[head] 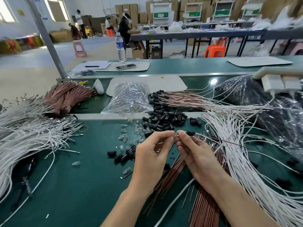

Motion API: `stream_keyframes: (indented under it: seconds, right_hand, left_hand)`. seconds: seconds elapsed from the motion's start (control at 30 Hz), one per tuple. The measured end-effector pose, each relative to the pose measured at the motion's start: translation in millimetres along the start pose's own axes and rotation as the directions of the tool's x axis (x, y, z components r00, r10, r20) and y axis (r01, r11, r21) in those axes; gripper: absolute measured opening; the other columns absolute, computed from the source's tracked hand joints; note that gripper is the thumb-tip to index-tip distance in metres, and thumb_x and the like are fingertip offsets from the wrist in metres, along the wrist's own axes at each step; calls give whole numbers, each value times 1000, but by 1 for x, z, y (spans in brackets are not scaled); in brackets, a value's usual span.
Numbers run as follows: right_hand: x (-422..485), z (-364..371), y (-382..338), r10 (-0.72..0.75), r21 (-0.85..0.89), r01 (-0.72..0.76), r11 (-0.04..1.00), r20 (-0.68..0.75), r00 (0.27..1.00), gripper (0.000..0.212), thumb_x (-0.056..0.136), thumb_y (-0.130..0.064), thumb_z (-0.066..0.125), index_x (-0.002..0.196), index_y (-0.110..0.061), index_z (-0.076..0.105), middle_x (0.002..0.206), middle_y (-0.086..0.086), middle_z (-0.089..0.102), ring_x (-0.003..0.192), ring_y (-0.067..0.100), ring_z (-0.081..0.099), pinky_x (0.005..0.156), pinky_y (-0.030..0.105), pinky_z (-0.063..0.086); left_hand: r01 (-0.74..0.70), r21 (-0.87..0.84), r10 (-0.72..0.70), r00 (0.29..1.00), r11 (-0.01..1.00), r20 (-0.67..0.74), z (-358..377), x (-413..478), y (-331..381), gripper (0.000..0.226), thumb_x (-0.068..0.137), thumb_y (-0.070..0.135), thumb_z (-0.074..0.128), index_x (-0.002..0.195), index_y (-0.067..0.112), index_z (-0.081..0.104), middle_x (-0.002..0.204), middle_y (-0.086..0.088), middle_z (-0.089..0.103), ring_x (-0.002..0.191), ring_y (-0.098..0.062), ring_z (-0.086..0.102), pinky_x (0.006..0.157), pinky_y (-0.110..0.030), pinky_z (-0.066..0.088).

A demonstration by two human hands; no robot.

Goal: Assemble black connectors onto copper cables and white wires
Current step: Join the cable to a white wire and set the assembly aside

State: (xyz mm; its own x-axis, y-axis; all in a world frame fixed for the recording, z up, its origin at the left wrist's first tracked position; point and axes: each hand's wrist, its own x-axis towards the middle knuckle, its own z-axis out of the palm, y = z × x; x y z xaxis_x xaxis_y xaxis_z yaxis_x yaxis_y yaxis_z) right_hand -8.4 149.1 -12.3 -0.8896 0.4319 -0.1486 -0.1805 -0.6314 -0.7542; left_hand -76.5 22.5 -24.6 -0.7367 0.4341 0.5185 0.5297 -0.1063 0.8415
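Observation:
My left hand (151,154) and my right hand (195,153) meet fingertip to fingertip above the green table (73,185). Between them sits a small clear bulb (175,134), pinched by my left thumb and forefinger. My right hand pinches a black connector (190,133) with a white wire and a thin copper cable (229,141) trailing off to the right. A heap of loose black connectors (164,118) lies just beyond my hands. Copper cables (203,207) lie under my right forearm, and white wires (246,161) fan out at the right.
A big pile of white wires (24,136) covers the left side, with bundled copper cables (65,95) behind it. Finished assemblies (177,99), a clear bag of bulbs (129,97) and a dark plastic bag (262,102) lie further back. Loose bulbs (131,136) dot the table. People work at distant tables.

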Motion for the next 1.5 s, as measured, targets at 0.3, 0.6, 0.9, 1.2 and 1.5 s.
stream_keyframes:
  seconds: [0.3,0.6,0.9,1.2,1.5]
  right_hand:
    - [-1,2,4,-36,-55,37,998,12,999,16,76,-20,77,86,-9,83,85,7,76,72,9,71,65,15,57]
    - [-1,1,4,9,2,-9,1000,2,1000,12,76,-16,76,82,-8,82,80,7,75,68,10,71,62,16,57]
    - [-2,1,1,19,-68,-15,998,60,998,18,79,-21,76,89,-7,82,94,13,77,82,14,74,73,19,59]
    - [-4,4,-1,40,-129,-30,991,78,996,21,75,-24,78,87,-7,82,87,11,75,77,13,72,68,18,58]
    - [-1,4,-1,-30,-29,29,999,-46,999,27,82,-32,71,94,-10,81,87,13,75,66,14,70,57,20,58]
  left_hand:
    - [32,-27,-33,999,999,-38,2,-3,-6,21,96,13,68,112,24,75,103,15,76,99,-9,73,86,-21,57]
    - [40,-34,-41,999,999,-36,6,-3,-9,21,94,15,69,111,25,76,104,16,76,101,-8,73,88,-22,57]
    - [-47,199,42,999,979,30,4,-3,-11,29,95,24,69,122,32,64,109,21,70,104,1,67,86,-15,53]
    - [-138,317,128,990,938,52,0,-4,-8,20,97,26,64,114,35,62,106,23,67,97,2,67,81,-12,52]
    - [-54,260,62,998,964,-25,-6,0,-8,17,93,24,70,108,33,68,100,25,70,88,5,69,77,-4,48]
